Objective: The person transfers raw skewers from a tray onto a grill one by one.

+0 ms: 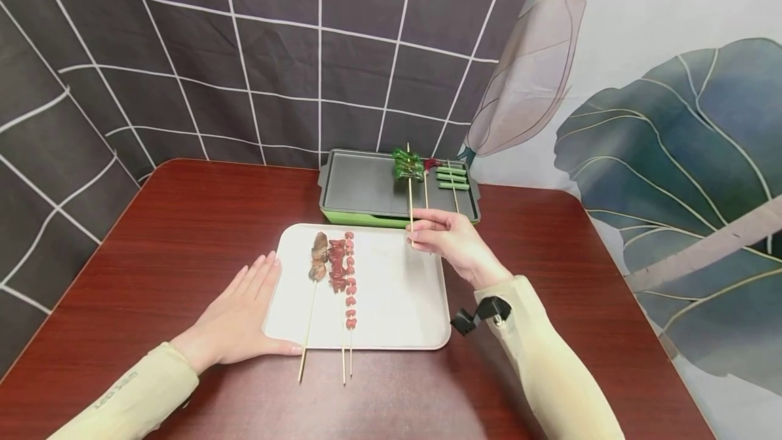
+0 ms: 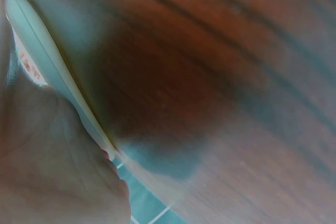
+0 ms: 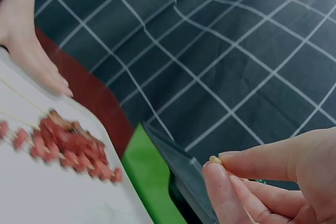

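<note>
My right hand (image 1: 449, 240) pinches the bare stick end of a green vegetable skewer (image 1: 407, 166), whose leafy-looking top is over the grill pan (image 1: 366, 185). In the right wrist view, thumb and finger meet on the stick's tip (image 3: 214, 159). Fingers straight, my left hand (image 1: 241, 314) rests along the left edge of the white tray (image 1: 397, 318), thumb by its front rim. On that tray lie a brownish skewer (image 1: 318, 257), a dark red meat skewer (image 1: 337, 267) and a skewer of small pink pieces (image 1: 351, 282), their sticks jutting over the front edge.
At the pan's right side lie a skewer of green stalks (image 1: 452, 177) and one with a dark red piece (image 1: 431, 163). The pan sits on a green base (image 1: 360, 221) behind the tray. A reddish wooden table (image 1: 201, 223) meets a gridded dark cloth (image 1: 275, 53) at the back.
</note>
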`<state>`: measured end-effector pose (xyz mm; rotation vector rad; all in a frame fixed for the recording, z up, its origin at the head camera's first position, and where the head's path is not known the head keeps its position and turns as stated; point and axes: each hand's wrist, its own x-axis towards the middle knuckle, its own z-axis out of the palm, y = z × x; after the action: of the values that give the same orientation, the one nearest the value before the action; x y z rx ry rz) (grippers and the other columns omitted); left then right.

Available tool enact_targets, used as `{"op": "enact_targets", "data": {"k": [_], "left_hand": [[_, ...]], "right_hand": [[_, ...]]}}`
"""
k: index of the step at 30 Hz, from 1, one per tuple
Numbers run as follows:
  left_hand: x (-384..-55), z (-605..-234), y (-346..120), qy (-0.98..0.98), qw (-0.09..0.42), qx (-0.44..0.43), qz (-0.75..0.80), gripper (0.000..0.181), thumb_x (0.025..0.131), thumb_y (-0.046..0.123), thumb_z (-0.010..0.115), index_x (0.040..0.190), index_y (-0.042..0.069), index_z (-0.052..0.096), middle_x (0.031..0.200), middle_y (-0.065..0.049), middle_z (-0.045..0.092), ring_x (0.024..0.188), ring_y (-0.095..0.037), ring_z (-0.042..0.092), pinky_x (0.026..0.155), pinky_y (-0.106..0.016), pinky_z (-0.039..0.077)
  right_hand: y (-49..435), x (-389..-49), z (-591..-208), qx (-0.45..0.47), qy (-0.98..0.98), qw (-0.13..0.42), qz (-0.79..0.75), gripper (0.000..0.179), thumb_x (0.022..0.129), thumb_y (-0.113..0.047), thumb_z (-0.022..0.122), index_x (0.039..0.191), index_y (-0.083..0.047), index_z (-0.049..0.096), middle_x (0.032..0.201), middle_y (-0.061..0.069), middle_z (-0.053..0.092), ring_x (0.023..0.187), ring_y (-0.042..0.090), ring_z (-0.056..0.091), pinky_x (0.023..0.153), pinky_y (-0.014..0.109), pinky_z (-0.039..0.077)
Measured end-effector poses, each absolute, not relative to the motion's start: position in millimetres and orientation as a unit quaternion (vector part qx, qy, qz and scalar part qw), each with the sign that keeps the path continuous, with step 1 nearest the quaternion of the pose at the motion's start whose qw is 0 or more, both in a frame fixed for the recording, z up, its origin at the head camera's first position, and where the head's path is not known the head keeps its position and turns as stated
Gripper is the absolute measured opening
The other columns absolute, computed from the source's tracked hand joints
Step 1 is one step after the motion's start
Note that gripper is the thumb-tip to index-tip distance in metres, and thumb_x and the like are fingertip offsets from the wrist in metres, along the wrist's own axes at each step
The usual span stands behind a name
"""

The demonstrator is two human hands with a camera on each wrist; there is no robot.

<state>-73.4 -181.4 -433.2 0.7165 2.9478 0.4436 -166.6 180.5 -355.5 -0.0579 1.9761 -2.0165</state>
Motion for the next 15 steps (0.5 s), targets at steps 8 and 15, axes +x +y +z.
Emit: {"op": "enact_targets", "data": {"k": [8, 15], "left_hand": [[-73, -433, -182, 0.960, 0.041, 0.234, 0.146, 0.141, 0.070, 0.095, 0.053, 0.154, -0.014, 0.022, 0.163, -0.030, 0.016, 0.150, -0.044, 0.016, 0.120, -0.055, 0.017], [-73, -433, -182, 0.961, 0.039, 0.232, 0.145, 0.141, 0.070, 0.095, 0.053, 0.154, -0.014, 0.023, 0.163, -0.031, 0.016, 0.150, -0.044, 0.017, 0.119, -0.056, 0.018]], "right_hand": [[182, -189, -358, 0.011, 0.710, 0.177, -0.682, 0.049, 0.094, 0.012, 0.061, 0.142, 0.013, 0.049, 0.096, 0.010, 0.069, 0.098, 0.024, 0.072, 0.083, 0.029, 0.059], [180, -194, -358, 0.018, 0.717, 0.186, -0.671, 0.049, 0.094, 0.011, 0.062, 0.142, 0.013, 0.049, 0.097, 0.011, 0.069, 0.089, 0.017, 0.072, 0.081, 0.029, 0.059]]}}
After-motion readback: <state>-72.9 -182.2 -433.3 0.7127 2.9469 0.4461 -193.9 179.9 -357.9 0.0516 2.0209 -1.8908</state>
